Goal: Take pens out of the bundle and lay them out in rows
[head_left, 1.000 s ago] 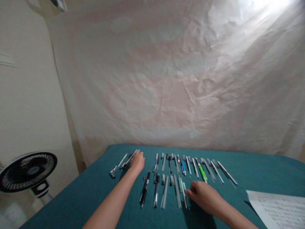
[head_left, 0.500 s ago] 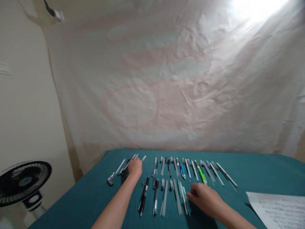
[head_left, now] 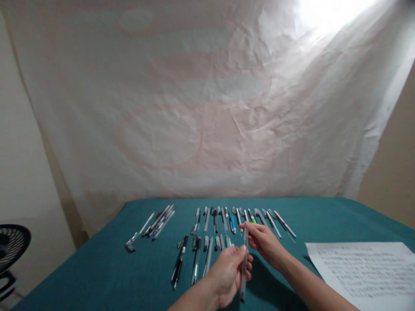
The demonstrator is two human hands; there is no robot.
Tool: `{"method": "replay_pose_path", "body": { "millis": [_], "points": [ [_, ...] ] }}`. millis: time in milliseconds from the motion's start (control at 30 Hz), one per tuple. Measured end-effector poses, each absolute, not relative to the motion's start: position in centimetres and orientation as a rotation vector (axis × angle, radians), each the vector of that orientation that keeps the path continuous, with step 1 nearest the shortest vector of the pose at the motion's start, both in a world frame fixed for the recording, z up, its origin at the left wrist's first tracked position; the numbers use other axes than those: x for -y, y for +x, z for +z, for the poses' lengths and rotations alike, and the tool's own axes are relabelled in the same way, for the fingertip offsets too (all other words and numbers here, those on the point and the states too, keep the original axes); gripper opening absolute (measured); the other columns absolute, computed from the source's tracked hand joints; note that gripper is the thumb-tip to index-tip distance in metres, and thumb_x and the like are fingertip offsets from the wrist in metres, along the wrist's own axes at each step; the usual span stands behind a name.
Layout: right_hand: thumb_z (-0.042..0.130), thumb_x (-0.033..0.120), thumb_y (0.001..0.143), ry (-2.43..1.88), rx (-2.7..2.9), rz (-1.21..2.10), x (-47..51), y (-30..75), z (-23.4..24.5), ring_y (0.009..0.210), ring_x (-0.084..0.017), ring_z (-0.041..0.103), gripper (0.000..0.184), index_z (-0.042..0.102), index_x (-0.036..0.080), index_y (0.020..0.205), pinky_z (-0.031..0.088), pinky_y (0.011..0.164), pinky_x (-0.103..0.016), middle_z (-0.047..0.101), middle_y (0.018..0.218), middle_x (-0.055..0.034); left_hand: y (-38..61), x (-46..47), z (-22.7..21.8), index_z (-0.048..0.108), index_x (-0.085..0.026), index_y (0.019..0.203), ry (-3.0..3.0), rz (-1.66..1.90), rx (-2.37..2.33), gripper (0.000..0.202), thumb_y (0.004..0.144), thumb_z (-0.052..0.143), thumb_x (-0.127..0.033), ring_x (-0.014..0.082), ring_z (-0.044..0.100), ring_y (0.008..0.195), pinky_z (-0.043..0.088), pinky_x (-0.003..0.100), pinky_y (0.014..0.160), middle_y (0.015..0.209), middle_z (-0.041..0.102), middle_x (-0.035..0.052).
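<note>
My left hand (head_left: pixel 227 272) is closed around the barrel of a clear pen (head_left: pixel 244 280), held nearly upright above the near part of the cloth. At the pen's upper end, the fingertips of my right hand (head_left: pixel 264 242) pinch it; whether they grip a cap is too small to tell. Behind both hands, pens lie in two rows, among them a blue pen (head_left: pixel 232 223) in the back row. In the front row a black pen (head_left: pixel 179 262) is leftmost, and my hands and forearm partly cover the row's right end.
A loose bundle of pens (head_left: pixel 159 222) lies at the left of the green tablecloth (head_left: pixel 97 263), beside a separate pen (head_left: pixel 147 224). A sheet of handwritten paper (head_left: pixel 366 263) lies on the right. A black fan (head_left: pixel 13 244) stands off the table's left side.
My left hand has moved from the pen bundle to the near middle and now holds a clear pen. My right hand has lifted from the front row to that pen's top. The view has turned right.
</note>
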State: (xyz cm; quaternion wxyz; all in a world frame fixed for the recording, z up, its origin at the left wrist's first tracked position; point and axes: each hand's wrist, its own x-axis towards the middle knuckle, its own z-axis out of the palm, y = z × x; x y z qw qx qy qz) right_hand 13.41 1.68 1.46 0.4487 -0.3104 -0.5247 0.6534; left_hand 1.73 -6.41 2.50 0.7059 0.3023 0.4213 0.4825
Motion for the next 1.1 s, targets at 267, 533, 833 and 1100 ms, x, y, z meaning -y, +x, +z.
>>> {"method": "replay_pose_path", "body": {
  "millis": [267,533,833,1100],
  "points": [
    [0.059,0.048,0.065,-0.821,1.439,1.617,-1.4,12.9,0.3,0.039,-0.004,0.034,0.038,0.058,0.011,0.069,0.022,0.041,-0.018,0.040,0.044,0.0059,1.9,6.0,1.5,0.049,-0.013,0.083,0.808,1.135,-0.961,0.034,0.074,0.046,-0.045,0.0032,0.039,0.047,0.021,0.017,0.042,0.066,0.050,-0.0008],
    [0.054,0.051,0.068,-0.770,1.538,1.641,-0.6,12.3,0.2,0.042,-0.005,0.034,0.039,0.053,0.013,0.060,0.023,0.042,-0.018,0.043,0.045,0.0048,0.7,5.9,1.5,0.043,-0.017,0.080,0.916,1.047,-0.994,0.035,0.072,0.044,-0.051,0.0002,0.021,0.037,0.007,0.019,0.039,0.055,0.037,-0.0082],
    [0.055,0.050,0.068,-0.801,1.523,1.587,-0.6,12.0,-0.1,0.044,-0.005,0.032,0.040,0.047,0.014,0.053,0.022,0.042,-0.019,0.040,0.048,0.0049,0.6,5.9,2.1,0.040,-0.021,0.086,0.923,0.993,-1.062,0.035,0.073,0.040,-0.053,0.0008,0.014,0.035,0.004,0.019,0.037,0.050,0.023,-0.0111],
    [0.056,0.049,0.068,-0.795,1.503,1.581,-0.5,11.9,0.1,0.044,-0.006,0.030,0.038,0.047,0.015,0.053,0.022,0.043,-0.020,0.039,0.049,0.0053,0.3,5.8,2.3,0.043,-0.021,0.093,0.944,0.955,-1.085,0.038,0.074,0.037,-0.054,0.0012,0.014,0.033,0.004,0.018,0.035,0.048,0.022,-0.0113]
  ]
}}
